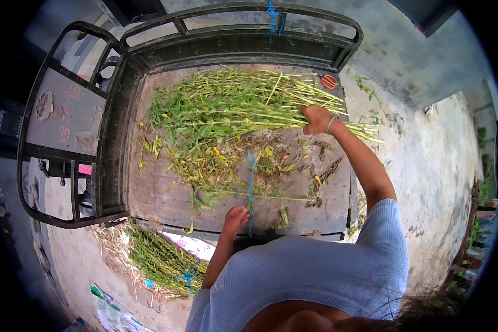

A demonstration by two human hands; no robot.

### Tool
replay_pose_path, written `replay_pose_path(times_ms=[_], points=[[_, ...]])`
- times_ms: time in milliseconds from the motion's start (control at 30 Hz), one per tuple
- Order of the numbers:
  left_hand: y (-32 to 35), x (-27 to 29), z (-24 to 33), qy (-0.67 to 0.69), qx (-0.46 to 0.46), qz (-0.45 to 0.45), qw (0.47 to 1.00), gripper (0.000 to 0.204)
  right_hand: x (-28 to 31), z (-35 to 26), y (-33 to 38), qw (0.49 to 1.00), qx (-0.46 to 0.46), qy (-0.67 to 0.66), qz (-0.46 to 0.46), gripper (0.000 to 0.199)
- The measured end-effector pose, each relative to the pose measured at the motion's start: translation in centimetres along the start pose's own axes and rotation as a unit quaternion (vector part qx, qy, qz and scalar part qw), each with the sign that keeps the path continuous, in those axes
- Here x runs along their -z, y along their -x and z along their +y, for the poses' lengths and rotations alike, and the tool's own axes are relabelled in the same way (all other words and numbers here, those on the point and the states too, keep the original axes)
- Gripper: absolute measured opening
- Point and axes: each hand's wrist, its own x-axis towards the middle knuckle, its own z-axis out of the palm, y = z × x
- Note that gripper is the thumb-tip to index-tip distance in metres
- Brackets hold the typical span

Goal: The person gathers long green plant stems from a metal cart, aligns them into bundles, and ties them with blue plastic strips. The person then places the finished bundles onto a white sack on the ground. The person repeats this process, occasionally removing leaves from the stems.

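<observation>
A wide heap of cut leafy green stalks (227,102) lies across a flat cart bed (160,213), with leaves to the left and bare stems to the right. My right hand (317,119), a bracelet at its wrist, is closed around stems at the heap's near right side; its fingertips are partly hidden. A blue strip (250,185) runs from the loose leaves toward the bed's near edge. Beside its lower end, my left hand (236,217) is curled closed. Whether it pinches the strip cannot be made out. Red-handled scissors (329,82) lie at the far right corner.
Dark metal rails (124,110) stand along the bed's left and far sides. Yellowing loose leaves (221,166) and dry scraps cover its middle. Below left, a bundle of green plants (160,257) tied with blue string rests on the ground. Blue string (275,19) hangs from the far rail.
</observation>
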Motion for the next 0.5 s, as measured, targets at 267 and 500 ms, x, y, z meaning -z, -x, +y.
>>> replay_pose_path(times_ms=[267,500], points=[[4.9,-15.7,13.3,0.200,-0.155,-0.388,0.886,0.084,4.6,-10.5,14.6,0.989,0.023,0.042,0.139,0.042],[10.3,-20.4,15.2,0.342,-0.207,-0.336,0.853,0.089,-1.1,-12.8,22.8,0.988,0.017,-0.065,0.139,0.044]])
